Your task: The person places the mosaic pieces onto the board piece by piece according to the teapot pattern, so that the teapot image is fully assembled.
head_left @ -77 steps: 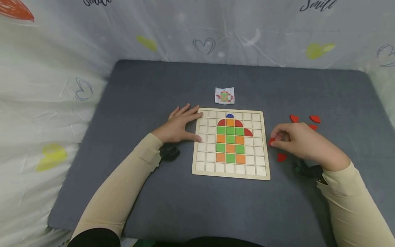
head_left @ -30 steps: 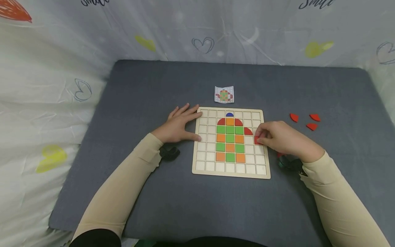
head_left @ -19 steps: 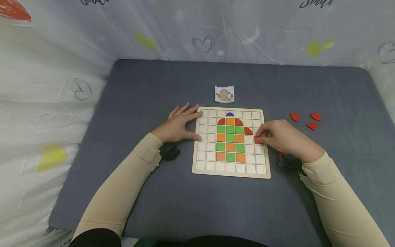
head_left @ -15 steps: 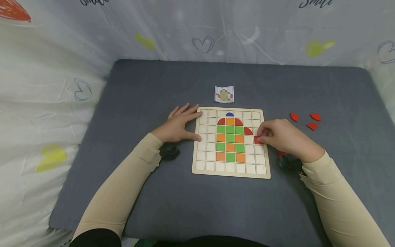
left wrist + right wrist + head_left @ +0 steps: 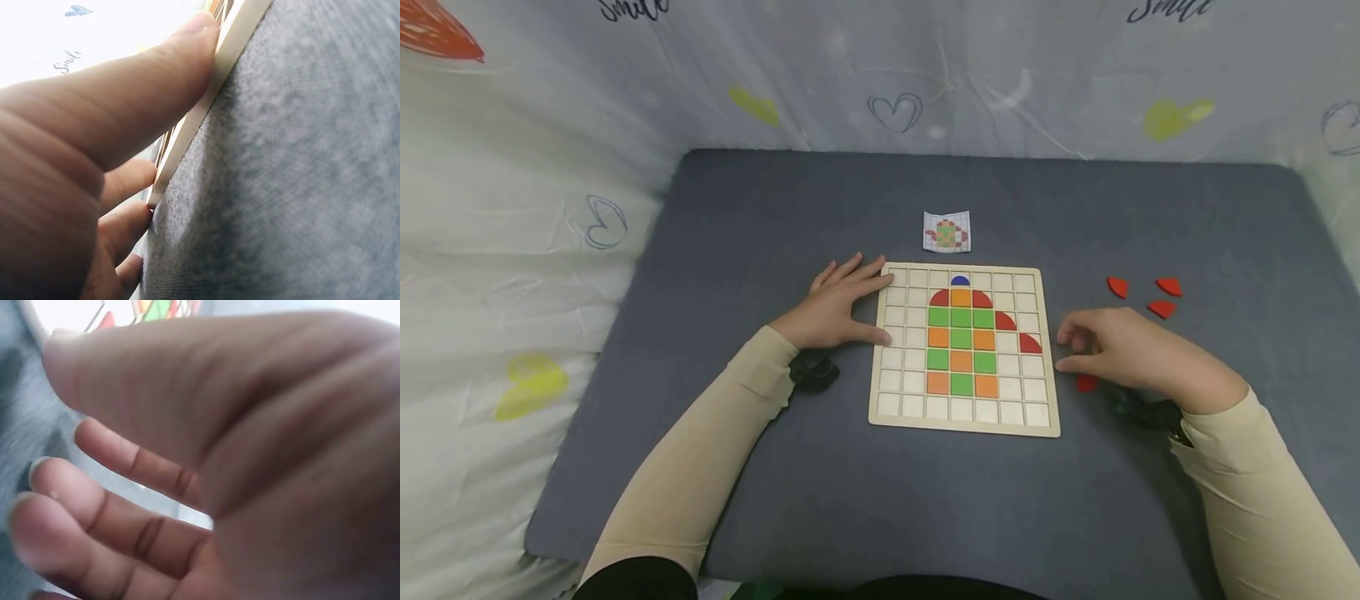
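A wooden grid board [image 5: 964, 427] lies on the grey table, its middle cells filled with green, orange, red and blue tiles. My left hand [image 5: 835, 310] rests spread at the board's left edge, thumb and index fingertip on the rim; the left wrist view has the thumb [image 5: 181, 69] against the wooden edge. Just off the board's right side hovers my right hand [image 5: 1131, 350], thumb and fingers apart with nothing between them. A red quarter-circle tile [image 5: 1030, 343] sits in a right-hand cell near it. Another red tile [image 5: 1086, 382] lies partly hidden under the right hand.
Three loose red quarter-circle tiles, among them one red piece [image 5: 1161, 309], lie on the table [image 5: 820, 500] beyond the right hand. A small pattern card [image 5: 947, 232] lies behind the board. Printed curtains [image 5: 970, 75] hang around the table.
My right hand carried a red quarter-circle tile onto the board, set it in a right-hand cell, let go and moved back right. The left hand has stayed at the board's edge.
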A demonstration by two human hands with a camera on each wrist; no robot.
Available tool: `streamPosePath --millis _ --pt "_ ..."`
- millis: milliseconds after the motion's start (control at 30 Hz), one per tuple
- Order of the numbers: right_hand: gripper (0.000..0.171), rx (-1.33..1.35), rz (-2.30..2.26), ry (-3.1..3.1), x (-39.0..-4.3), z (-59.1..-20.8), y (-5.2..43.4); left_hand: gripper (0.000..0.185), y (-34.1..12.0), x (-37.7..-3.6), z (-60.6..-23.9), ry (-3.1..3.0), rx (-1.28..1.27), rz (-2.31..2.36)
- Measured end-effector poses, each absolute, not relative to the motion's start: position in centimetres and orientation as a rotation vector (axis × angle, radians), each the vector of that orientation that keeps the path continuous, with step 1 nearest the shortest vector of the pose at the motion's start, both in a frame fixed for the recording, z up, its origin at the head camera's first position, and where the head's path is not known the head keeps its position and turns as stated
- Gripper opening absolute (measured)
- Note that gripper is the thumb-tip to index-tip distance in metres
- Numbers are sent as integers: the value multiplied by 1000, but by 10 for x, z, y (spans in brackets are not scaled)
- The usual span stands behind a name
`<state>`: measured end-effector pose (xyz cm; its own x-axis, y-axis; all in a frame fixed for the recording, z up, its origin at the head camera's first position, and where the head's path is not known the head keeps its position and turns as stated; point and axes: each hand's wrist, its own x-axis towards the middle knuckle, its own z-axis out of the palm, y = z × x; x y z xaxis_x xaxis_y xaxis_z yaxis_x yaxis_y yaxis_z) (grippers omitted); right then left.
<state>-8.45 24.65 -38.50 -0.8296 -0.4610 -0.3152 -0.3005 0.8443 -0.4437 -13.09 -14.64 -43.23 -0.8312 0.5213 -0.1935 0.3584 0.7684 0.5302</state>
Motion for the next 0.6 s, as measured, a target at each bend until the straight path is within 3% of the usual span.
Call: streamPosePath --millis 333,600 --pt "32 -546 -550 2568 -61 -388 272 99 -145 -132 -431 2634 681 683" --pt "20 -549 -555 2605 -57 -395 273 99 -146 -131 -431 2623 672 690"
